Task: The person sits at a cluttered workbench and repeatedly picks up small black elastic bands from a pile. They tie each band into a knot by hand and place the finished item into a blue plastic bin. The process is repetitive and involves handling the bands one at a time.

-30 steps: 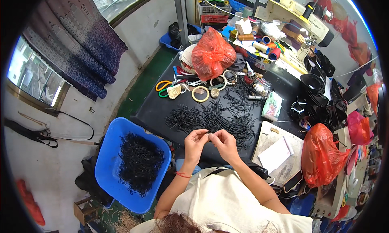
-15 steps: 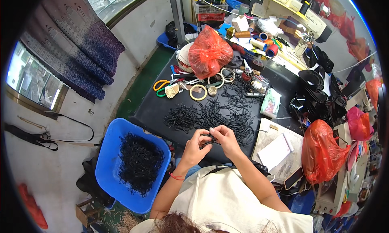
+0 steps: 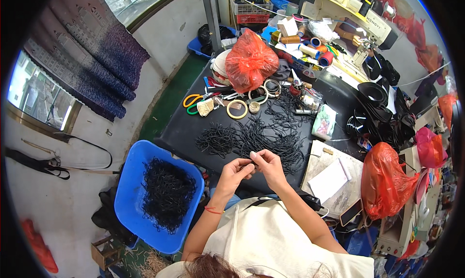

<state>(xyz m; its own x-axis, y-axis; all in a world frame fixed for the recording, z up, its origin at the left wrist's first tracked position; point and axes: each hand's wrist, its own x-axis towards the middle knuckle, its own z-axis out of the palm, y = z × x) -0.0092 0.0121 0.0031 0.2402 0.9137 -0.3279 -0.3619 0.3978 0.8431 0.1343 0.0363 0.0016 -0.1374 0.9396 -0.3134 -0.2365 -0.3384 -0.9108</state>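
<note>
Close together over the near edge of the black table, my left hand (image 3: 233, 175) and my right hand (image 3: 269, 167) are closed, fingertips nearly touching. Both pinch a thin black cord, mostly hidden by the fingers. Just beyond them spreads a loose pile of black cords (image 3: 271, 138), with a smaller tangled heap of black cords (image 3: 216, 139) to its left. On the left, below table height, a blue plastic tub (image 3: 127, 200) holds a large mass of similar black cords (image 3: 169, 195).
Rolls of tape (image 3: 237, 109), scissors (image 3: 193, 101) and a red plastic bag (image 3: 252, 60) stand at the table's far side. To the right lie a white paper pad (image 3: 329, 180) and another red bag (image 3: 385, 181). A sewing machine (image 3: 356, 16) stands at the back right.
My left fingers have closed in and turned toward the right hand, so the dark cord that showed between them is now mostly covered. The piles and tub look unchanged.
</note>
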